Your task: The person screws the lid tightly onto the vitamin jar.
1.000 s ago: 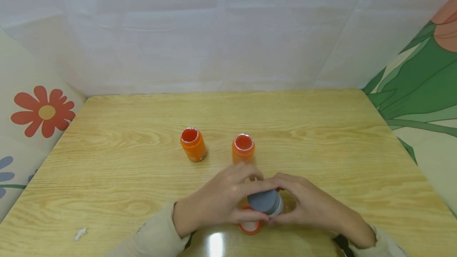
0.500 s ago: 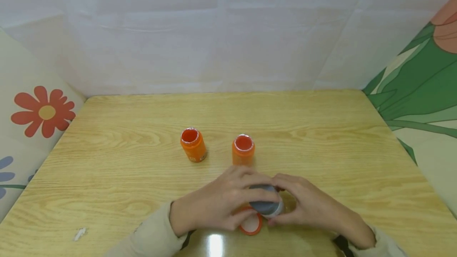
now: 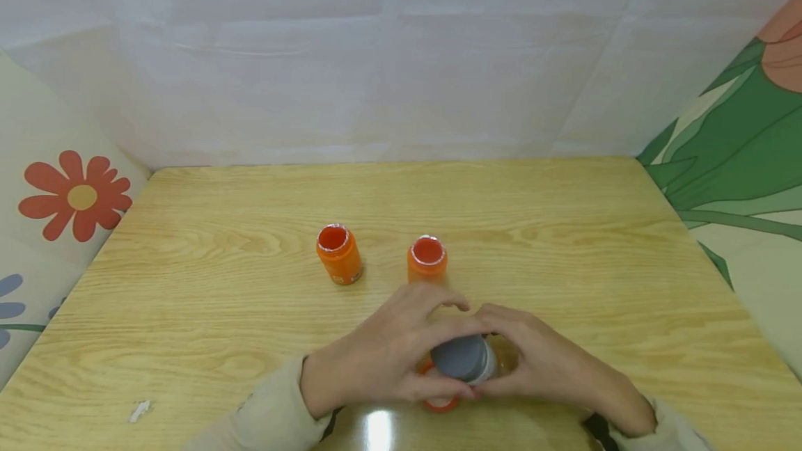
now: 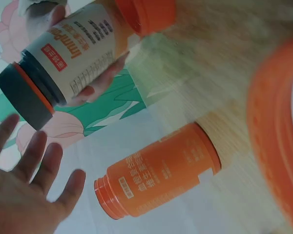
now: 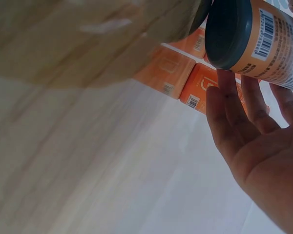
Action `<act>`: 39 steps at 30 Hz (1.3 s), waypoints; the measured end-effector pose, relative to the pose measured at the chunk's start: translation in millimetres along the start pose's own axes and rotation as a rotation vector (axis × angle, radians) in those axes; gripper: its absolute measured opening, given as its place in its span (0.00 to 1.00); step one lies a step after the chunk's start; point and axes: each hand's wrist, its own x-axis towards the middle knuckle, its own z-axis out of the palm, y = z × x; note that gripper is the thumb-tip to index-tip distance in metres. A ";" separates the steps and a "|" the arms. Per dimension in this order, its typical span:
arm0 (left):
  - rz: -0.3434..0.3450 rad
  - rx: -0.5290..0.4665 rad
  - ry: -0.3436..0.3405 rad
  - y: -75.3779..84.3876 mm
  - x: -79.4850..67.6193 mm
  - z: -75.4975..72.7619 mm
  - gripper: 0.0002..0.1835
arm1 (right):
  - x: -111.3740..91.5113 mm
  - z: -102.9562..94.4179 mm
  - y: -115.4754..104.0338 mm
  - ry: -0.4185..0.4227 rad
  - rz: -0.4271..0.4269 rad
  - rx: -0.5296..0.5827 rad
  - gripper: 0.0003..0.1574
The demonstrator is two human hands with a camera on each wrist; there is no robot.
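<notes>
A pill bottle with a white and orange label (image 4: 73,48) is held upright, slightly tilted, over the front of the table. My right hand (image 3: 545,364) grips its body; in the right wrist view the fingers curl under it near its dark base (image 5: 229,34). My left hand (image 3: 388,350) has thumb and index finger round the dark grey cap (image 3: 460,357). An orange band shows under the cap in the left wrist view. Beneath the hands lies an orange-red lid (image 3: 442,404) with a pale inside, partly covered by my left thumb.
Two open orange bottles stand behind the hands: the left bottle (image 3: 341,259), and the right bottle (image 3: 427,263), partly hidden by my left hand. The wooden table (image 3: 250,228) ends at a white cloth backdrop (image 3: 376,89). A large orange rim (image 4: 268,126) looms close in the left wrist view.
My left fingers lay across the top of the cap half a second ago; now thumb and index finger are back round its sides. The right hand and bottle have barely moved.
</notes>
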 end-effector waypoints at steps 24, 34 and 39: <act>0.039 0.026 -0.081 0.8 -4.0 -4.8 0.21 | 0.8 -2.2 0.5 -0.029 0.000 0.054 0.34; 0.088 0.018 -0.122 -1.1 -6.0 -4.1 0.22 | 0.8 -2.7 1.7 -0.037 0.011 0.105 0.32; 0.087 0.041 -0.079 0.4 -5.3 -3.1 0.23 | 0.6 -1.6 2.3 -0.023 0.002 0.078 0.33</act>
